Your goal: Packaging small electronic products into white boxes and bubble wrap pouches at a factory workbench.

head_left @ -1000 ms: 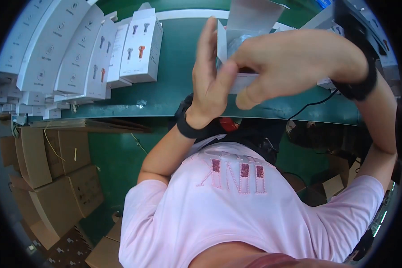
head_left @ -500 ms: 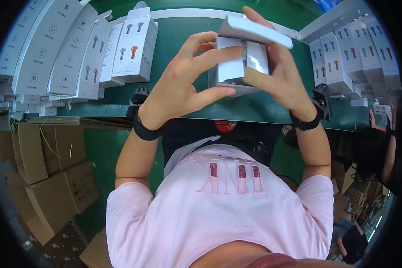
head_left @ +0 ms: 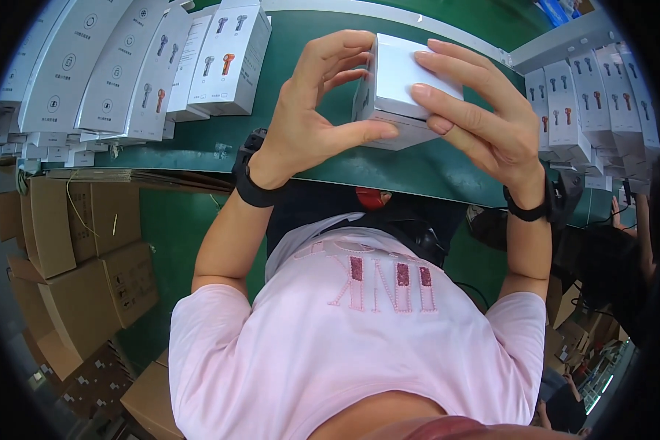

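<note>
A white cardboard box point(head_left: 394, 73) stands over the green table in front of me, its top lid lying closed. My left hand point(head_left: 306, 121) grips its left side, with the thumb on the near face and the fingers around the far left edge. The fingers of my right hand point(head_left: 502, 121) lie across the lid and press down over its right part. The right side of the box is mostly hidden by that hand. Black straps with small devices sit on both my wrists.
Rows of printed white boxes point(head_left: 227, 62) stand at the left of the green table point(head_left: 323, 170), and more white boxes point(head_left: 590, 103) are at the right. Brown cartons point(head_left: 92, 293) are stacked on the floor at left. Another person's hand point(head_left: 617, 214) shows at the far right.
The raised lid has come down over the box opening, hiding the contents. My right hand has shifted from the box's opening and side onto the lid.
</note>
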Demonstrator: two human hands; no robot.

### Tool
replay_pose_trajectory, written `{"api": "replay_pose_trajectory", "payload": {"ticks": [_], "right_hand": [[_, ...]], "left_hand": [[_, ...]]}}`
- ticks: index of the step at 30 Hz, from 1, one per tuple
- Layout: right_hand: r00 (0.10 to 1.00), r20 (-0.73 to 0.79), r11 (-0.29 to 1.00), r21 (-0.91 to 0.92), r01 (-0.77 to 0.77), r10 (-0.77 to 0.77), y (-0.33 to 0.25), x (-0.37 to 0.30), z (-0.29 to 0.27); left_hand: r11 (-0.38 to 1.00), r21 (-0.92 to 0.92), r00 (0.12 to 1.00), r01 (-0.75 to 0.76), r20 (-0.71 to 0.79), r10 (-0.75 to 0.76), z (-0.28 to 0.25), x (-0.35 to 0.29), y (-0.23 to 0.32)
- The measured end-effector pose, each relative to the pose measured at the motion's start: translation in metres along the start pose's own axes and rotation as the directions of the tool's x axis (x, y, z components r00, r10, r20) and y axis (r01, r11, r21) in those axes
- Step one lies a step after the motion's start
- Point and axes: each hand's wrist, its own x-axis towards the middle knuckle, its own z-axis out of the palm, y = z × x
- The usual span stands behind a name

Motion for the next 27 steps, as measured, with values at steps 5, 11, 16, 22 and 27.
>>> {"api": "replay_pose_trajectory", "payload": {"ticks": [5,11,16,22,27], "right_hand": [[0.985,0.16,0.998,-0.028,-0.063,0.067,-0.015,0.007,-0.012],[0.961,0.265,0.995,-0.073,-0.065,0.082,-0.02,0.008,-0.005],[0.973,0.087,0.977,-0.015,-0.214,0.215,-0.034,-0.021,0.008],[0.773,-0.07,0.63,0.628,-0.457,0.631,-0.057,-0.044,0.015],[0.58,-0.708,0.877,0.117,-0.467,0.403,-0.117,-0.126,-0.062]], "left_hand": [[0.989,0.134,0.992,-0.055,0.118,0.039,-0.009,-0.001,0.002],[0.981,0.188,0.991,-0.055,0.129,0.031,-0.014,-0.001,0.003],[0.964,0.257,0.995,-0.068,0.088,0.047,-0.004,0.002,0.005],[0.993,0.081,0.995,0.09,0.029,-0.093,0.019,-0.024,0.016],[0.994,0.073,0.964,-0.084,0.259,0.062,0.061,0.001,0.041]]}}
